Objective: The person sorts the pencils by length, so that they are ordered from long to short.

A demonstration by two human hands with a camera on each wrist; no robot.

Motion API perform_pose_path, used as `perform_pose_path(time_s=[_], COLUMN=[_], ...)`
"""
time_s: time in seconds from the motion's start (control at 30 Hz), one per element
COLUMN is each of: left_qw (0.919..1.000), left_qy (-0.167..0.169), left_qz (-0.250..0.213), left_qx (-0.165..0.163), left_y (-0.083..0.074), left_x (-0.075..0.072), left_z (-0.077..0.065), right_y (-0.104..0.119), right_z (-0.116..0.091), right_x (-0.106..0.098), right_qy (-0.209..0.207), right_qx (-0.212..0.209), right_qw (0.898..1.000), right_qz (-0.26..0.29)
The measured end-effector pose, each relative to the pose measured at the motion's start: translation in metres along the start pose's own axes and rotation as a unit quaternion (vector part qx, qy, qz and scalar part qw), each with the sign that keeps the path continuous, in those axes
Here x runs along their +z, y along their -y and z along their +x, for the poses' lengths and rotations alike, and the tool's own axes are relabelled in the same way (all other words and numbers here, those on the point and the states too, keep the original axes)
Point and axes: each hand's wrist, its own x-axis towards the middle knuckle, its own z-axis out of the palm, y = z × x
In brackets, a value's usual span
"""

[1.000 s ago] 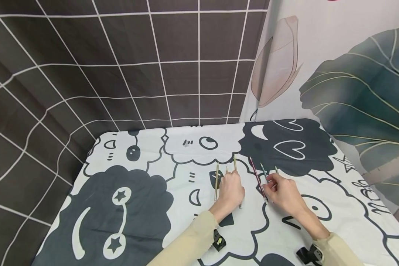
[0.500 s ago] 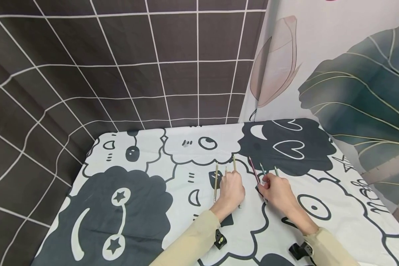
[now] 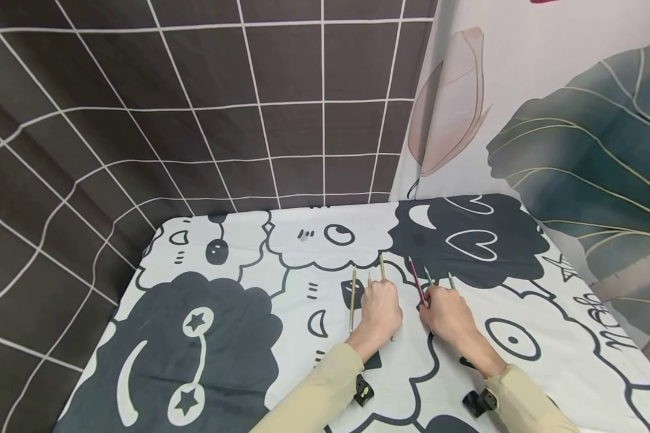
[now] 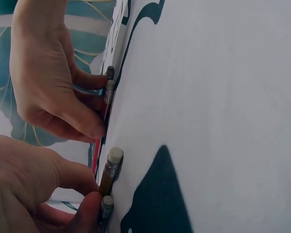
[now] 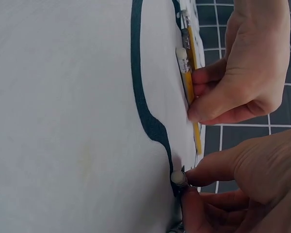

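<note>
A yellow pencil (image 3: 382, 267) is pinched by the thumb and finger of the left hand (image 3: 380, 310), its eraser end turned toward the person; just left of that hand, a gold-coloured pencil (image 3: 352, 297) is laid. A red pencil (image 3: 414, 278) is apparently pinched by the right hand (image 3: 451, 316), though the fingertips are hidden from above. Past that hand, the tips of a dark pencil (image 3: 427, 275) and a green pencil (image 3: 451, 280) are seen over the cartoon-print cloth (image 3: 227, 343).
</note>
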Motion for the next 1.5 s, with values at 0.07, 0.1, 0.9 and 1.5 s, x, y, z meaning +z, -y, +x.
perform_pose_path(time_s=[0.07,0.1,0.9,1.5], left_qw=[1.0000,1.0000,0.9998,0.9756], left_qy=[0.001,0.003,-0.017,-0.010], left_qz=[0.007,0.007,-0.005,-0.210], left_qx=[-0.003,-0.003,-0.011,-0.063], left_y=[-0.001,-0.002,-0.004,0.015], left_x=[0.001,0.001,0.003,-0.008], left_z=[0.000,0.000,0.002,-0.006], right_y=[0.000,0.000,-0.001,-0.002], right_z=[0.000,0.000,0.001,0.000], right_x=[0.000,0.000,0.003,0.004], right_qy=[0.002,0.003,0.007,0.003], right_qx=[0.003,0.004,0.017,0.008], right_qw=[1.000,1.000,1.000,1.000], right_qz=[0.002,0.003,0.010,0.017])
